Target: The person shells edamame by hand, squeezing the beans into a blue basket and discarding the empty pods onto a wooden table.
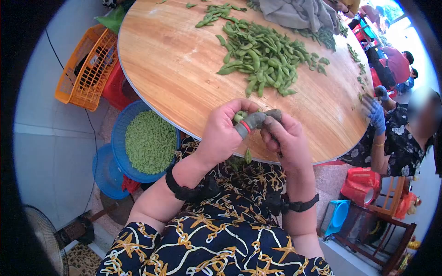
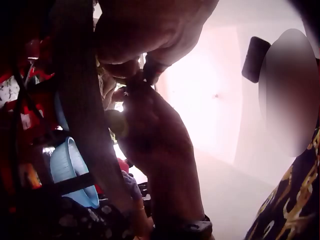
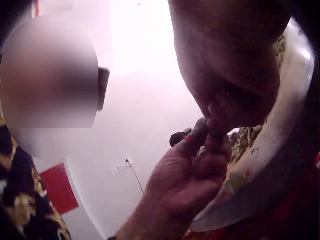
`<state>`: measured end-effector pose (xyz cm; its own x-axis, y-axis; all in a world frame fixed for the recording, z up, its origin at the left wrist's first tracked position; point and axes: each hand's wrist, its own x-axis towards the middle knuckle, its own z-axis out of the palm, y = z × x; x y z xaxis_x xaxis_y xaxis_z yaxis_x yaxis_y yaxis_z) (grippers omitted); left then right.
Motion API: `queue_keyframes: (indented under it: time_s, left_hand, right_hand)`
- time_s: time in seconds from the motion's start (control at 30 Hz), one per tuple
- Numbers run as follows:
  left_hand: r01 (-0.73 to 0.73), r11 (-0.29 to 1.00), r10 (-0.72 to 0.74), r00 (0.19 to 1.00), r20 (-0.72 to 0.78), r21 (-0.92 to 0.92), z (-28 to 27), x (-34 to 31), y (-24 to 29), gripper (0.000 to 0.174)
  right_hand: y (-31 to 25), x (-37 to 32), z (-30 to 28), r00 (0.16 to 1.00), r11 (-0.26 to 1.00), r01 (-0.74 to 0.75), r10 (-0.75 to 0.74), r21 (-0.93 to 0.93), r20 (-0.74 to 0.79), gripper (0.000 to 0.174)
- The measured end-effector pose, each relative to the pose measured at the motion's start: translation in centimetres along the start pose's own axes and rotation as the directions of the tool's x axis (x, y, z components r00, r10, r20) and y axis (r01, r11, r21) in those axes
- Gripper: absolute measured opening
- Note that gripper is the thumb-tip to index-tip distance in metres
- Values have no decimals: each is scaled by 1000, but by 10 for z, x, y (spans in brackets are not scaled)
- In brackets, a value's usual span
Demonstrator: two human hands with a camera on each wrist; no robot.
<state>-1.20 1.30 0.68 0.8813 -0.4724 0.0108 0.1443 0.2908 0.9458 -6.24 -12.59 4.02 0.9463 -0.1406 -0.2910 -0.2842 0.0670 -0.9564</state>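
Observation:
My left hand [image 1: 224,133] holds a green edamame pod [image 1: 239,116] between curled fingers, its thumb in a grey finger cover [image 1: 251,124] with a red band. Against that thumb, my right hand [image 1: 289,137] has its fingers curled and its fingertips pinched together at the pod; the fingers hide most of what lies between. Another pod [image 1: 248,155] shows just below the hands, overlapping the near table edge. In the right wrist view the banded thumb of the left hand [image 3: 187,175] meets the right hand's fingertips. The left wrist view is dark.
Piled edamame pods [image 1: 267,57] lie on the round wooden table [image 1: 161,60], with a grey cloth [image 1: 301,14] behind. At left, a blue basket [image 1: 120,122] holds shelled beans [image 1: 152,142], near an orange crate [image 1: 85,69]. A person with gloved hands [image 1: 375,112] sits at right.

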Motion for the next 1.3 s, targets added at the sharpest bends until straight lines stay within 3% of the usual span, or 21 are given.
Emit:
queue_keyframes:
  time_s: [0.1, 0.17, 0.2, 0.23, 0.27, 0.3, 0.33, 0.37, 0.4, 0.53, 0.6, 0.7, 0.73, 0.8, 0.83, 0.87, 0.9, 0.93, 1.03, 1.13, 1.3]
  left_hand:
    - [7, 999, -7, 1000, -19, -35, -7, 2, 4, 20]
    - [37, 999, -39, 998, -54, -35, -14, 4, 3, 21]
    - [68, 997, -71, 994, -88, -36, -17, 4, 2, 23]
    - [69, 997, -73, 993, -90, -39, -19, 4, 3, 23]
    - [120, 992, -121, 992, -28, -29, -20, 3, 4, 22]
    - [167, 986, -167, 985, 35, -15, -20, 3, 5, 21]
    - [166, 986, -165, 986, 36, -16, -20, 2, 4, 21]
    - [24, 973, -49, 993, 105, 228, -20, 1, 2, 19]
    - [-133, 886, 47, 979, 199, 445, -20, 1, 1, 18]
    - [-213, 858, 78, 954, 291, 467, -21, -3, 4, 15]
    - [126, 937, -217, 940, 262, 325, -17, -6, 14, 15]
    - [289, 946, -311, 937, 159, 146, -19, -5, 17, 22]
    - [289, 946, -311, 937, 158, 146, -19, -4, 14, 22]
    - [227, 943, -203, 972, 118, -244, -18, 0, 7, 30]
    - [226, 943, -203, 972, 118, -243, -17, 1, 8, 30]
    - [297, 889, -230, 948, 221, -348, -15, 3, 11, 32]
    - [372, 818, -243, 915, 323, -439, -14, 4, 13, 34]
    - [371, 819, -243, 915, 323, -437, -13, 4, 12, 34]
    - [397, 789, -221, 895, 387, -469, -12, 5, 5, 27]
    - [253, 795, -78, 944, 320, -552, -8, 5, 3, 13]
    - [122, 949, -104, 992, 78, -290, -1, 3, 13, 10]
  right_hand:
    - [-6, 9, -2, 996, 995, -53, 46, 80, 78, 20]
    - [-12, 24, -6, 989, 960, -19, 60, -281, 137, 23]
    - [-16, 32, -4, 989, 959, -21, 62, -283, 137, 23]
    - [-20, 41, 1, 978, 755, 193, -198, -627, 62, 24]
    - [-22, 47, 6, 887, 390, 289, -452, -875, 91, 26]
    - [-26, 51, 12, 888, 389, 287, -451, -875, 91, 26]
    - [-29, 55, 20, 914, 212, 193, -394, -958, 97, 25]
    - [-32, 58, 24, 937, 19, 102, -337, -995, 90, 24]
    - [-31, 59, 24, 937, 17, 102, -338, -995, 91, 24]
    - [-19, 63, 18, 947, -38, 65, -312, -997, 74, 17]
    - [-13, 62, 9, 935, -46, 65, -347, -997, 77, 15]
    - [-10, 50, -6, 854, 100, 212, -503, -972, 135, 17]
    - [-14, 44, -10, 924, 452, 241, -377, -859, 61, 16]
    - [-14, 32, -18, 993, 950, 85, -55, -299, 109, 17]
    - [-9, 28, -23, 993, 950, 86, -56, -299, 109, 17]
    - [-3, 24, -28, 963, 996, -85, 84, -6, 257, 16]
    - [0, 20, -29, 887, 921, -295, 164, 254, 432, 15]
    - [3, 14, -26, 875, 895, -319, 152, 313, 459, 16]
    - [2, 2, -21, 897, 909, -271, 118, 318, 426, 14]
    - [-5, -11, -12, 935, 971, -146, 73, 189, 347, 18]
    - [-6, -22, -13, 947, 981, -65, 3, 184, 322, 22]
